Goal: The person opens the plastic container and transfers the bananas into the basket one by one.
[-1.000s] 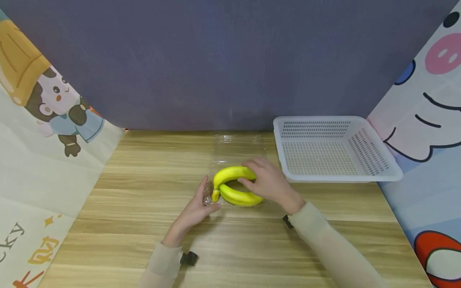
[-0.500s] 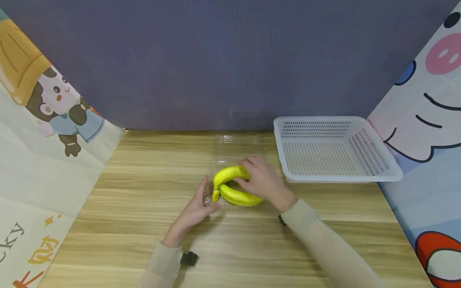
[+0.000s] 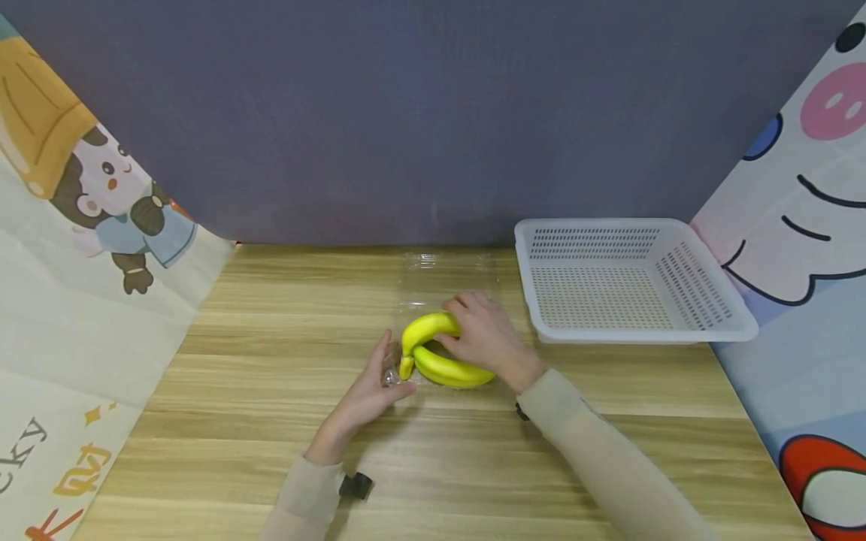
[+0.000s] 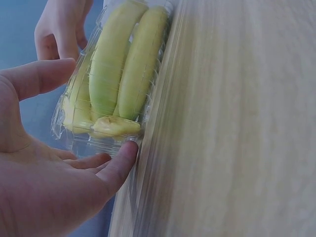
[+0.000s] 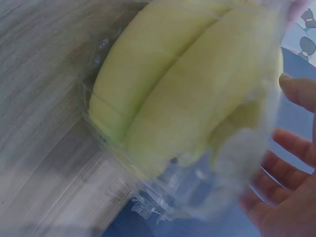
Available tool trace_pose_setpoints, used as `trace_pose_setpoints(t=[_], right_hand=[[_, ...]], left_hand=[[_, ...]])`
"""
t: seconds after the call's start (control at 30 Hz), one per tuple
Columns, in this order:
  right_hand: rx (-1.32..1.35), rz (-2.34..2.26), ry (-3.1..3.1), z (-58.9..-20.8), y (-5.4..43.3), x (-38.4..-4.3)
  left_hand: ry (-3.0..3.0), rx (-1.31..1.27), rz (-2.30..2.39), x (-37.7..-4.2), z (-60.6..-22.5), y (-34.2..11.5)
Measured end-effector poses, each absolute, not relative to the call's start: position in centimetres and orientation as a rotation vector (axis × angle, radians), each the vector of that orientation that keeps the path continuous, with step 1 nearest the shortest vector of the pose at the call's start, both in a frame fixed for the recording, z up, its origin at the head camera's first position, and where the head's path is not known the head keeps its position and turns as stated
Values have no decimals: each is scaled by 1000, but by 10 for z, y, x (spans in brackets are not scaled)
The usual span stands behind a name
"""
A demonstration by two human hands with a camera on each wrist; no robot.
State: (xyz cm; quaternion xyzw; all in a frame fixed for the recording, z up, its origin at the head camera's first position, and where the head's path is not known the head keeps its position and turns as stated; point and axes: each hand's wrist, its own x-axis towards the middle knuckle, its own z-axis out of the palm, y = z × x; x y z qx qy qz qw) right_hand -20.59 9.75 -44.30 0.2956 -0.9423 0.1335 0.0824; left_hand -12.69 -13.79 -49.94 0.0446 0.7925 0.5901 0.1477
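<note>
Two bright yellow bananas [image 3: 455,370] show in the head view, joined at a stem on the left. They lie in a transparent plastic clamshell box [image 4: 148,106] whose lid [image 3: 446,278] is folded back flat. My left hand [image 3: 368,391] curves round the box's left end, thumb and fingers spread; a fingertip [image 4: 129,149] reaches its edge beside the stem. Over the far banana [image 3: 428,327] lies my right hand [image 3: 485,334], covering that banana's right part. The right wrist view has its fingers [image 5: 281,173] spaced apart alongside the bananas and the plastic.
A white perforated basket [image 3: 636,334] stands on the wooden table [image 3: 230,376] to the right of the box. Behind the table rises a dark blue-grey wall [image 3: 379,135], with cartoon-printed panels [image 3: 61,300] at both sides.
My right hand has slid a little to the left along the far banana. The left hand, the box and the bananas hold their places.
</note>
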Motion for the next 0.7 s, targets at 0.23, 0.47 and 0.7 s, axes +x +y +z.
trace_pose_setpoints(t=[0.23,0.47,0.7], right_hand=[[858,391,-2872,-450,96,-210],[839,430,-2925,-454,91,-212],[822,417,-2962,-458,87,-215]], left_hand=[[2281,124,1701,-127,-500,-138],[2274,141,1710,-127,-501,-138],[2285,141,1695,-127,-501,-138]])
